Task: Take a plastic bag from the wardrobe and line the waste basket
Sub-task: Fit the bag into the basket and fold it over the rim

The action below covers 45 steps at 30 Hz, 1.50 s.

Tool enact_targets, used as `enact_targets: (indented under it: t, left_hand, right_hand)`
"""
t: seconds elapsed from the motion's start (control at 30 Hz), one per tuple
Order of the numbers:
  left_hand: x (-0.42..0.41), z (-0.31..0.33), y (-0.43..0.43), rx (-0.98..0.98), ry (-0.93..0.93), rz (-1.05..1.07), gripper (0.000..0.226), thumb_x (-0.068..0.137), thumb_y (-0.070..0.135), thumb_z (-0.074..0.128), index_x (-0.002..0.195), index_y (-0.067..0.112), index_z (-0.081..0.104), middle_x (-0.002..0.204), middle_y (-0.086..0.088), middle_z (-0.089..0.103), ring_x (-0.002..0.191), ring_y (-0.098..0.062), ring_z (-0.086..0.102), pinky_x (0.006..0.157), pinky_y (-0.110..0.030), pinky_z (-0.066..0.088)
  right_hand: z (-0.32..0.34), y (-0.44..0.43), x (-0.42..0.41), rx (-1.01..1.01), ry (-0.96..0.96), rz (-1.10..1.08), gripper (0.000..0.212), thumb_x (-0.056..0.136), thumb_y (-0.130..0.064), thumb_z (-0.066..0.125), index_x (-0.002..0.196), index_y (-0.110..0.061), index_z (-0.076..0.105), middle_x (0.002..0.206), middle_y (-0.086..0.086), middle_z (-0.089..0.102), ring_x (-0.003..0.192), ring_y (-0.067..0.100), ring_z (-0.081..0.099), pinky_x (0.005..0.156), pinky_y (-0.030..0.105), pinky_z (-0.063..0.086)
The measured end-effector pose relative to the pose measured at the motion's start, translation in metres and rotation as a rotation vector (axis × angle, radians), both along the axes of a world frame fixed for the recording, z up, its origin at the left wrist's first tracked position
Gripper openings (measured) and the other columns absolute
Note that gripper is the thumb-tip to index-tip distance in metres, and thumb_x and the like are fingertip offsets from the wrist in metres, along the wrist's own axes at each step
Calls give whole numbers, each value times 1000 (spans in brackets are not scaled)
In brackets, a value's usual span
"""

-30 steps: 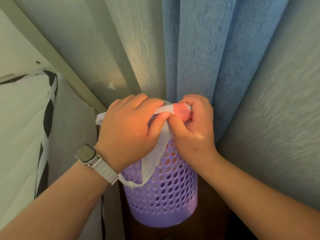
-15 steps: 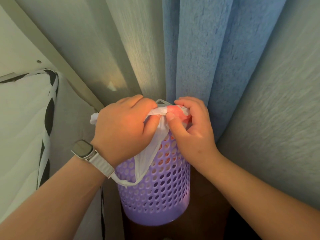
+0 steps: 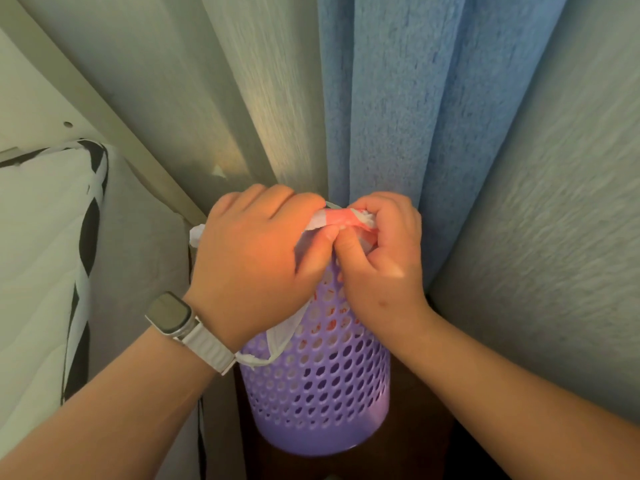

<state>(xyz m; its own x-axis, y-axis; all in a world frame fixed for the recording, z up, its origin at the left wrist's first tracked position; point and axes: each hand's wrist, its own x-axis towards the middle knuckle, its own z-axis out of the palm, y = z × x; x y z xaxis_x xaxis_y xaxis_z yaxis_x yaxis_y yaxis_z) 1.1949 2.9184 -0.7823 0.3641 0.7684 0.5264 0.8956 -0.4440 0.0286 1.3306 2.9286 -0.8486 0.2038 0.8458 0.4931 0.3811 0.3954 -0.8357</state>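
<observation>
A purple perforated waste basket (image 3: 322,393) stands on a dark floor against the curtains. A white plastic bag with red print (image 3: 341,218) is bunched over the basket's rim, and one white handle loop (image 3: 277,344) hangs down the basket's left side. My left hand (image 3: 256,261), with a watch on its wrist, grips the bag at the rim's left. My right hand (image 3: 381,258) pinches the red-printed part at the rim's right. The two thumbs meet in the middle. The basket's opening is hidden under the hands.
Grey and blue curtains (image 3: 388,98) hang close behind the basket. A white mattress with black-and-white edging (image 3: 45,254) fills the left side, beside a pale bed frame (image 3: 114,109). Dark floor (image 3: 419,445) shows around the basket's base.
Both hands stayed at the rim and kept hold of the bag. The thumbs have drawn closer together, and the hanging loop has shifted slightly lower on the basket's left side.
</observation>
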Motion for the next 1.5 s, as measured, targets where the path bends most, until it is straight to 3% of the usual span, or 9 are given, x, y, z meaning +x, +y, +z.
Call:
enact_targets:
  t: [0.23, 0.4, 0.6, 0.8, 1.0, 1.1, 1.23, 1.37, 1.5]
  left_hand:
    - [-6, -4, 1, -10, 68, -55, 28, 95, 25, 48, 101, 10, 70, 83, -10, 64, 74, -33, 59, 65, -42, 47]
    - [-17, -2, 6, -37, -22, -62, 28, 92, 23, 48, 93, 9, 71, 80, -8, 64, 75, -28, 59, 67, -34, 39]
    - [-28, 3, 9, -78, -162, -26, 23, 90, 23, 50, 88, 10, 68, 76, 5, 54, 75, -18, 52, 67, -26, 35]
    - [-26, 1, 8, -106, -225, -40, 22, 91, 22, 51, 88, 6, 66, 77, 6, 51, 72, -14, 49, 66, -26, 35]
    - [-14, 6, 2, -107, -130, -104, 37, 86, 34, 56, 109, 8, 69, 94, -4, 68, 86, -27, 64, 78, -42, 48]
    - [-3, 2, 0, -40, -48, -49, 25, 88, 30, 59, 99, 13, 73, 83, -4, 69, 76, -31, 64, 72, -43, 47]
    - [-8, 1, 3, 18, -48, 1, 18, 87, 22, 57, 88, 11, 71, 74, -7, 64, 69, -31, 59, 65, -42, 43]
    - [-6, -5, 2, 112, 2, 105, 12, 85, 21, 61, 83, 13, 69, 75, -8, 62, 71, -33, 56, 70, -43, 39]
    - [-9, -8, 5, 44, -100, 116, 13, 83, 21, 57, 84, 11, 66, 80, -9, 61, 76, -34, 56, 76, -44, 40]
  right_hand:
    - [-8, 0, 3, -11, 4, 41, 26, 82, -35, 57, 99, -16, 62, 100, -8, 52, 98, 13, 49, 89, 31, 38]
    - [-16, 7, 14, -31, 84, 99, 25, 79, -33, 57, 104, -28, 58, 107, -10, 53, 106, 7, 50, 96, 23, 37]
    - [-15, 11, 22, -74, 207, 136, 28, 83, -35, 56, 108, -23, 59, 114, -6, 53, 114, 20, 53, 103, 46, 41]
    - [-8, 11, 24, -27, 142, 62, 21, 83, -37, 56, 101, -25, 54, 104, -16, 48, 104, 21, 53, 94, 48, 43]
    - [-6, 7, 13, 31, 80, 38, 22, 80, -34, 56, 98, -21, 54, 100, -13, 46, 100, 14, 48, 91, 33, 40]
    - [-5, 4, 7, 30, 50, 21, 27, 81, -34, 57, 98, -13, 58, 101, -6, 48, 99, 12, 46, 90, 31, 38]
    - [-3, 1, 3, -10, 54, 25, 24, 83, -37, 57, 98, -19, 55, 101, -6, 47, 98, 11, 45, 89, 31, 38]
    - [-4, -1, 2, -41, 14, 9, 20, 86, -42, 56, 98, -26, 54, 99, -7, 49, 97, 9, 44, 88, 32, 38]
    - [-7, -1, 4, -78, -49, 43, 27, 86, -44, 53, 102, -24, 61, 101, -11, 52, 99, 11, 48, 91, 38, 40]
